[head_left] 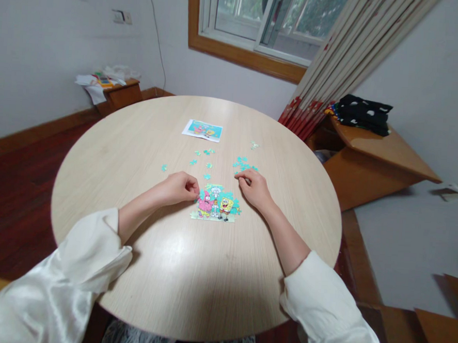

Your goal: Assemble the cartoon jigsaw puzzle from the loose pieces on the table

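A partly joined cartoon jigsaw puzzle (215,204) lies flat on the round table (192,273), with a pink starfish, a grey-green figure and a yellow sponge on teal. My left hand (181,188) is closed in a pinch at the puzzle's left edge; whatever is between its fingertips is too small to make out. Above the puzzle's upper right, my right hand (254,187) has its fingers curled together, the tips beside a cluster of loose teal puzzle pieces (243,164). Its fingertips hide anything they grip.
More loose pieces (208,165) are scattered beyond the puzzle, one piece (164,167) farther left and a pale piece (254,145) at right. A printed reference picture (203,130) lies farther back. Wooden cabinet (377,160) and curtain (353,49) stand beyond the table's right side.
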